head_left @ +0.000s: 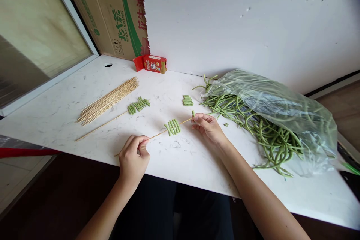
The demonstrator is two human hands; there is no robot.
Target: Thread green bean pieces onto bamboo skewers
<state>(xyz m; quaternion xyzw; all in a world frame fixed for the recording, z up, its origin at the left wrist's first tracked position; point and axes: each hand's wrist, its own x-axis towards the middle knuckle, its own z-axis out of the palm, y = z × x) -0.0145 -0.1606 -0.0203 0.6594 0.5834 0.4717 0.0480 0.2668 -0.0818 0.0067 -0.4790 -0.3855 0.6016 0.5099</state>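
Observation:
My left hand (134,157) pinches the lower end of a thin bamboo skewer (157,134) that slants up to the right above the white table (182,165). Several short green bean pieces (172,127) are threaded on its middle. My right hand (206,125) is closed at the skewer's tip, pinching one short bean piece (193,113) against it. A small stack of cut bean pieces (187,100) lies just beyond.
A finished skewer with bean pieces (138,105) lies beside a bundle of bare skewers (108,100) at left. A clear plastic bag of long green beans (264,112) fills the right. A small red carton (153,63) and a cardboard box (112,11) stand at the back.

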